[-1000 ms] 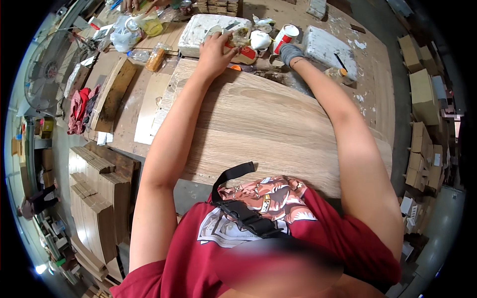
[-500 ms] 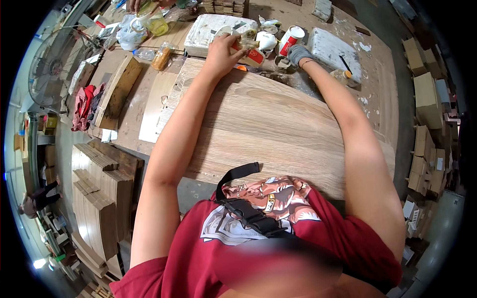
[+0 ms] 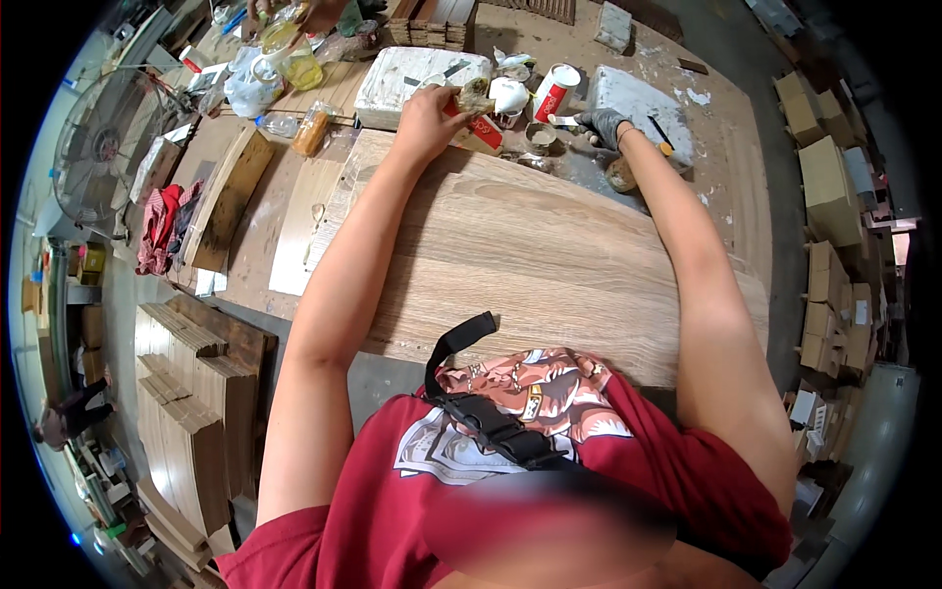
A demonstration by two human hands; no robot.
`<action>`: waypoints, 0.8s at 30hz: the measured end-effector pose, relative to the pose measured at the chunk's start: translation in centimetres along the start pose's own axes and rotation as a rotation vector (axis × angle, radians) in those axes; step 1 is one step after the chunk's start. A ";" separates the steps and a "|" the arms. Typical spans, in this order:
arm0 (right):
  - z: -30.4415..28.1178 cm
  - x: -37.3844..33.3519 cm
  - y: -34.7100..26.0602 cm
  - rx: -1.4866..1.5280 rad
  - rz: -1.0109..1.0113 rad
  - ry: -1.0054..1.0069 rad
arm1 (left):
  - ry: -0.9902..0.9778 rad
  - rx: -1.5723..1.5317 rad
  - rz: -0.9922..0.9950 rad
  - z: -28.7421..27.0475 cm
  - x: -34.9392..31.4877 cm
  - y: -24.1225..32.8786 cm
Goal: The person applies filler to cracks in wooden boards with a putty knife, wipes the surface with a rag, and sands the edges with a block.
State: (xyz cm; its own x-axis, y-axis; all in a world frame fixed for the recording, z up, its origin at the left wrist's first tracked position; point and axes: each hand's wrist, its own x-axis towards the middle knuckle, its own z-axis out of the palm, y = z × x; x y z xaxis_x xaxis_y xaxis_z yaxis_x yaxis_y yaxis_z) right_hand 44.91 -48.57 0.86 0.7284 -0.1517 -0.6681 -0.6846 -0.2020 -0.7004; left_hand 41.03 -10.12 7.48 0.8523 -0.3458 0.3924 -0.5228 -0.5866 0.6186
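My bare left hand (image 3: 428, 123) is closed at the far edge of the wood-grain board (image 3: 510, 245). Its fingertips are round a brown-stained thing (image 3: 476, 96) with a bit of red, perhaps a paper cup. Under those fingers lies a red-and-white cup or carton (image 3: 484, 133). In a dark grey glove, my right hand (image 3: 601, 128) is closed on a small pale flat stick (image 3: 563, 121), its tip pointing left. Just left of the tip stands a short open container (image 3: 540, 137) with a grey-brown inside. Behind it are an upright red-and-white cup (image 3: 556, 93) and a white cup (image 3: 508, 95).
Two white paint-smeared blocks (image 3: 417, 80) (image 3: 638, 108) flank the cups. A round jar (image 3: 621, 176) is beside my right wrist. Another person's hands (image 3: 319, 14) are at the far left, near a yellow jug (image 3: 299, 67). Stacked boards (image 3: 182, 422) stand at left.
My right hand has drawn back from beside the upright cup, and the stick now shows in its fingers. My left hand keeps its grip. The whole view has shifted slightly.
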 end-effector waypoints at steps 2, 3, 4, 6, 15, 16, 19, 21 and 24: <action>-1.9 1.0 1.1 -0.114 -0.090 0.019 | -0.020 -0.042 0.006 0.0 0.5 1.1; -3.4 1.7 1.8 -0.606 -0.336 0.071 | -0.044 -0.080 0.010 0.2 1.0 2.0; -3.2 2.1 1.9 -1.102 -0.574 0.235 | -0.049 -0.079 0.023 0.2 1.0 2.2; -1.6 2.6 1.8 -1.015 -0.639 0.263 | -0.058 -0.083 0.000 0.1 0.9 1.9; -1.4 1.5 2.1 -1.444 -0.782 0.292 | -0.055 -0.073 0.063 0.8 1.5 1.9; -0.1 0.6 1.7 -1.408 -0.905 0.244 | -0.053 -0.058 0.047 0.4 0.9 1.2; 2.2 -2.5 -0.1 -1.300 -0.898 0.193 | -0.052 -0.029 0.010 -0.6 -0.1 0.4; 3.9 -4.6 -1.4 -0.773 -0.688 0.100 | -0.049 -0.003 -0.023 -1.3 -0.9 -0.2; -4.1 -3.0 1.1 -1.074 -0.780 0.276 | -0.061 -0.120 0.031 1.0 1.5 1.6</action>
State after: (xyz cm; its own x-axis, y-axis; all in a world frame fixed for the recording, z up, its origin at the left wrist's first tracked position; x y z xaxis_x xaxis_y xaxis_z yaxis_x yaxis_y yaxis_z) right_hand 42.10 -52.37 3.08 0.9820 0.1867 -0.0296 0.1739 -0.9536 -0.2457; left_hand 41.53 -12.33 8.40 0.8335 -0.4085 0.3721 -0.5436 -0.4849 0.6851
